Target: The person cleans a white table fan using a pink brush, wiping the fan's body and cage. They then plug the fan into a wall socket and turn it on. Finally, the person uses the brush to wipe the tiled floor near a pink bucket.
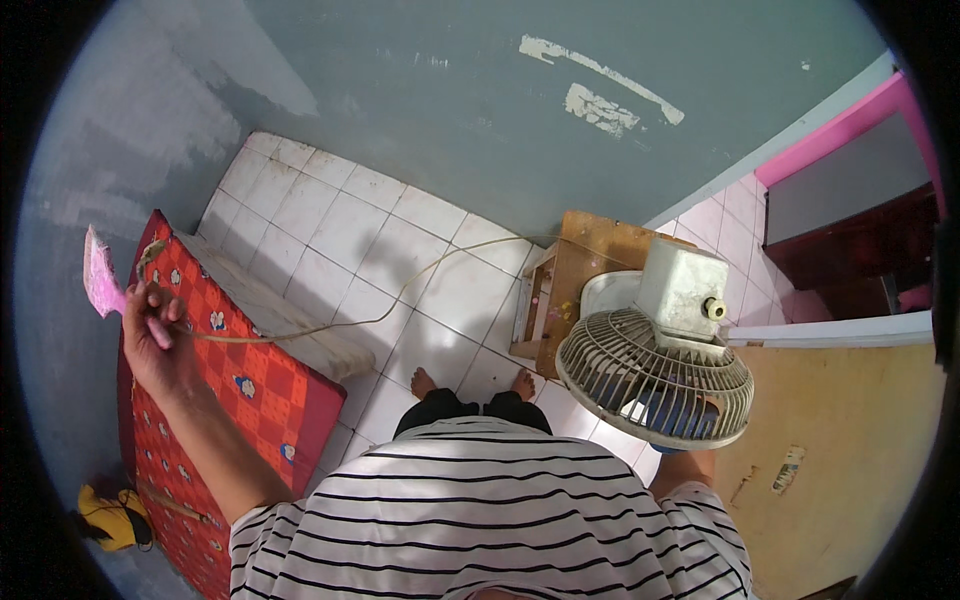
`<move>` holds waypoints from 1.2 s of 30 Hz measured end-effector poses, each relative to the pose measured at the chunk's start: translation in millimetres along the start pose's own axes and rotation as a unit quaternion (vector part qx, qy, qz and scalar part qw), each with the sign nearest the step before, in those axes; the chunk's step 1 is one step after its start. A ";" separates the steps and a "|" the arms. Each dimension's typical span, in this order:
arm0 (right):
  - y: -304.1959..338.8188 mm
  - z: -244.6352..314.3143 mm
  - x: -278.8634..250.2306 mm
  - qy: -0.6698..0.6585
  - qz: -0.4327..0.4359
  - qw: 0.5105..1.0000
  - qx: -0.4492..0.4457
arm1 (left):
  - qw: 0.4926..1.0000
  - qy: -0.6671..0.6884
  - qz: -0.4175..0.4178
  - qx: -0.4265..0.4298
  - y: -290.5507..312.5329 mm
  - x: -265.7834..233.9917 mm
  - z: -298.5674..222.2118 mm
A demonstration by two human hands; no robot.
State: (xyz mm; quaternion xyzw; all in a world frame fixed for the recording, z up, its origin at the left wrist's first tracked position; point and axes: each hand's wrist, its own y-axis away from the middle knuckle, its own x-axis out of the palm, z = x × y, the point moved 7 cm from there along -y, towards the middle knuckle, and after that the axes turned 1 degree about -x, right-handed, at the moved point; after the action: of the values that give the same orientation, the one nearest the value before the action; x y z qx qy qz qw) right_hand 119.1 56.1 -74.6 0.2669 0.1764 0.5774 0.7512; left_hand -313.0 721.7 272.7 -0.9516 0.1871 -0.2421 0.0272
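White-tiled floor (330,215) beneath pink brush (103,276) and caged fan (655,375).

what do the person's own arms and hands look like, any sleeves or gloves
The left hand is bare, with no glove, and no watch or bracelet shows on its wrist. Both arms come out of the short sleeves of a white shirt with thin black stripes. The right hand is too hidden behind the fan to describe.
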 end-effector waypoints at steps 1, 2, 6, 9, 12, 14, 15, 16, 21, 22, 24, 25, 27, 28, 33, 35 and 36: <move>-4.5 3.4 8.7 -0.003 0.004 1.000 -0.006 | 0.999 -0.029 -0.021 0.009 3.0 3.5 6.5; -7.2 7.1 12.4 -0.005 0.006 1.000 -0.012 | 0.997 -0.079 -0.017 0.000 12.0 17.8 21.6; -22.0 14.6 19.0 -0.014 0.018 1.000 -0.018 | 0.982 -0.150 0.026 -0.113 52.2 70.1 135.2; -23.7 13.9 3.2 -0.015 0.013 1.000 -0.016 | 0.941 -0.062 0.125 -0.307 113.4 141.1 236.7; -21.1 11.6 -29.9 -0.021 -0.009 1.000 -0.009 | 0.912 -0.062 0.182 -0.361 156.6 183.2 317.4; -22.5 10.0 -48.1 -0.022 -0.021 1.000 -0.004 | 0.903 -0.130 0.191 -0.362 173.3 199.8 350.3; -25.8 8.4 -54.1 -0.026 -0.024 0.999 0.001 | 0.892 -0.167 0.208 -0.366 177.7 207.1 359.4; -27.0 8.1 -62.5 -0.027 -0.032 0.999 0.002 | 0.877 -0.203 0.227 -0.371 182.4 215.6 368.1; -38.4 10.0 -79.1 -0.039 -0.038 0.998 0.007 | 0.887 -0.230 0.240 -0.320 209.4 236.3 425.4; -39.0 8.5 -79.4 -0.035 -0.036 0.999 0.008 | 0.878 -0.239 0.241 -0.337 214.6 239.3 430.9; -43.1 9.2 -80.6 -0.036 -0.036 0.999 0.009 | 0.859 -0.257 0.240 -0.371 226.5 245.5 441.6; -42.2 8.6 -87.9 -0.040 -0.045 0.998 0.006 | 0.863 -0.224 0.244 -0.383 233.2 257.5 445.6; -44.5 8.7 -85.1 -0.036 -0.040 0.999 0.006 | 0.876 -0.160 0.226 -0.396 239.8 272.8 440.8; -46.2 7.7 -82.5 -0.036 -0.037 0.999 0.006 | 0.872 -0.172 0.206 -0.410 240.4 271.3 441.6; -49.1 7.9 -77.3 -0.030 -0.024 0.999 0.009 | 0.870 -0.178 0.141 -0.438 240.9 248.9 453.8; -44.8 5.0 -81.0 -0.029 -0.028 0.999 0.008 | 0.868 -0.183 0.134 -0.442 234.5 250.6 437.6; -43.8 4.7 -80.5 -0.026 -0.028 0.999 0.008 | 0.867 -0.185 0.128 -0.444 231.0 247.5 430.5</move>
State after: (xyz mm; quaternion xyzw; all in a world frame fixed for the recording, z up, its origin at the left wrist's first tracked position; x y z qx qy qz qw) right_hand 133.8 -30.6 -100.9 0.2826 0.1684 0.5475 0.7694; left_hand 11.6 399.1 -28.0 -0.8585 0.3865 0.0528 -0.3328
